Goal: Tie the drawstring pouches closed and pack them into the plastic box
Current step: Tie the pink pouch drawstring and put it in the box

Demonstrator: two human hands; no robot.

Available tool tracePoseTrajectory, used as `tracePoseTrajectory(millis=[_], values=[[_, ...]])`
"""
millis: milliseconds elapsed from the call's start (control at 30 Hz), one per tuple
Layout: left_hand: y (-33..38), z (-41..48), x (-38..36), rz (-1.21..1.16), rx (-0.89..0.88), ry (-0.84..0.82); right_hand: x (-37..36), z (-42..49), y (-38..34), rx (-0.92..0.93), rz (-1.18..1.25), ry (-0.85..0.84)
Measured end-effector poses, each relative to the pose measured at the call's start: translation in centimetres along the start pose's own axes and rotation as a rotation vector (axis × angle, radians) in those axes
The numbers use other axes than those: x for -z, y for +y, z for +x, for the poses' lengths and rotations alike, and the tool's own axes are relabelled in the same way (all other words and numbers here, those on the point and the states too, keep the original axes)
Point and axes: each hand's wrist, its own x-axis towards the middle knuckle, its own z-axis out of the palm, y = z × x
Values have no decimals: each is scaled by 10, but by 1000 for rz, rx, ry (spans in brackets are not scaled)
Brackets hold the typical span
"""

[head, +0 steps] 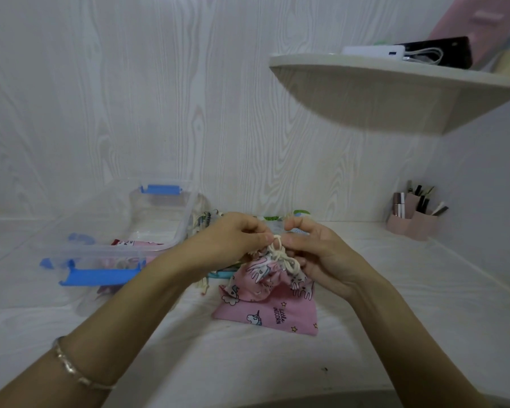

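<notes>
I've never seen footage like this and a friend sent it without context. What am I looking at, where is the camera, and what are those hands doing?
There is no machine here. A person wears a wide-angle camera on the head, looking forward and down at their own arms, so this single picture is their view. On the white table lies a pink unicorn pouch with its top gathered. The left hand and right hand pinch its cream drawstring between them, apparently tying it. To the left sits a clear plastic box with blue clips; something pink lies at its near end. More pouches lie behind the hands. A pink organizer holding pens stands at the right, and a wall shelf hangs above.
</notes>
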Motion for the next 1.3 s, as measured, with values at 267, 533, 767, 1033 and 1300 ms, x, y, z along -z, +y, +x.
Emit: tracePoseTrajectory(millis=[267, 533, 767, 1033, 1300], values=[[-3, 1, -5, -331, 127, -105, -9, -11, -1, 379, -592, 197], [-9, 5, -10, -490, 154, -72, -5, -14, 2, 505, -798, 251], [-10, 8, -14, -384, 144, -2, -4, -12, 2, 513, -828, 267], [-8, 2, 3, 259, -37, 152, 31, -3, 0, 255, -640, 226], [-7, -3, -8, 285, -70, 433, 22, 6, 2, 281, -756, 64]])
